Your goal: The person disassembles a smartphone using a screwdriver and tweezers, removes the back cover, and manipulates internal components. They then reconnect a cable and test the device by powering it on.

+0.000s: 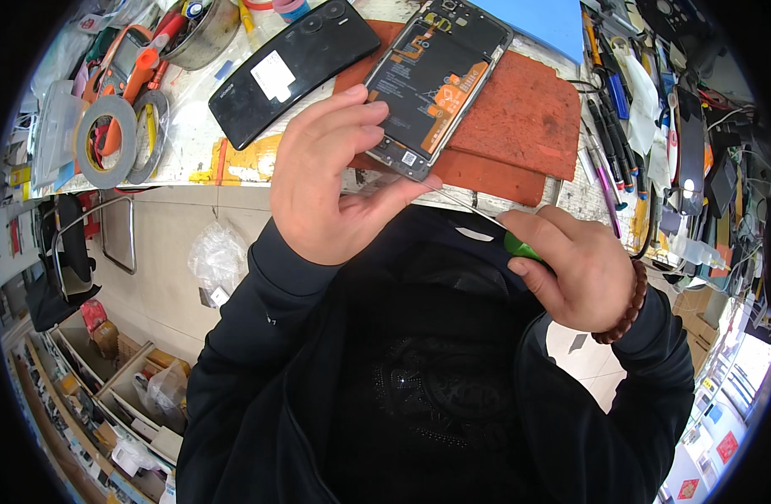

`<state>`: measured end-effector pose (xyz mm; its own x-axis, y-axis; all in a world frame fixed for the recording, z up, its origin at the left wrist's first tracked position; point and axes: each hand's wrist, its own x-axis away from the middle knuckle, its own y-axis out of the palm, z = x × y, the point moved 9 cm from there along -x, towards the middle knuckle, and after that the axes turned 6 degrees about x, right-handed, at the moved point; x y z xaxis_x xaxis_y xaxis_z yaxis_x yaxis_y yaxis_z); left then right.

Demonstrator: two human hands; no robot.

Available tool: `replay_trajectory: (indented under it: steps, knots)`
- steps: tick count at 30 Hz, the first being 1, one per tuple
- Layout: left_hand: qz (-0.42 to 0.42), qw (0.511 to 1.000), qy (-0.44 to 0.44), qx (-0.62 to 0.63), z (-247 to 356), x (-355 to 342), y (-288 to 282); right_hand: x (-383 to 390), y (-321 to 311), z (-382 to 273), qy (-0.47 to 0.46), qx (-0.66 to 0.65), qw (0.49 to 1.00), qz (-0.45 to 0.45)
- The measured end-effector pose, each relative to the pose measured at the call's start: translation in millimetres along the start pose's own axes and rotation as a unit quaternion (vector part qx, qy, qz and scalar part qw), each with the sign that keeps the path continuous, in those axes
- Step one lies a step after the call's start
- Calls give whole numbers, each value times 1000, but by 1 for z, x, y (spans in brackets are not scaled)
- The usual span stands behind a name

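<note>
An opened phone (423, 88) lies tilted at the bench's near edge, its battery and orange flex cables exposed. My left hand (322, 172) grips its lower left side, thumb under the bottom edge and fingers along the side. In my right hand (583, 265), a thin screwdriver (520, 246) with a green handle is held between thumb and fingers. Its metal shaft points up and left to the phone's bottom edge, near my left thumb; whether the tip touches is too small to tell. Left of the phone rests a black phone back cover (314, 55) with a white label.
Reddish-brown mats (528, 126) lie under and beside the phone. Grey tape rolls (106, 141), an orange multimeter (126, 63) and a metal bowl (205, 38) crowd the left. Several screwdrivers and tools (616, 139) line the right. A blue sheet (541, 25) is at the back.
</note>
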<state>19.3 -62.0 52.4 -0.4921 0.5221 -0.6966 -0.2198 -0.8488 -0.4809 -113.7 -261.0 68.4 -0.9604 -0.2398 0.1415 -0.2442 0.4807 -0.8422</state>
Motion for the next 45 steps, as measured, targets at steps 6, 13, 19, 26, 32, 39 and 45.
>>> replay_trajectory:
  steps: [6,13,19,26,32,39,45]
  knots:
    - [0,1000,-2,-1,0,-1,0,1,-3,-5,9,3,1000,3]
    - [-2,1000,-2,-6,1,0,0,0,-4,-13,16,22,1000,-12]
    - [1,1000,0,-7,0,1,1,0,-4,-14,13,29,999,-18]
    - [34,999,8,1,-2,0,-1,1,-3,-11,11,23,1000,-17]
    - [30,1000,11,0,-2,1,0,5,-2,-8,9,14,1000,-16]
    - [33,999,7,5,-2,0,0,5,-3,-8,27,17,999,6]
    - [31,999,7,3,-2,1,0,5,-4,-11,23,25,999,7]
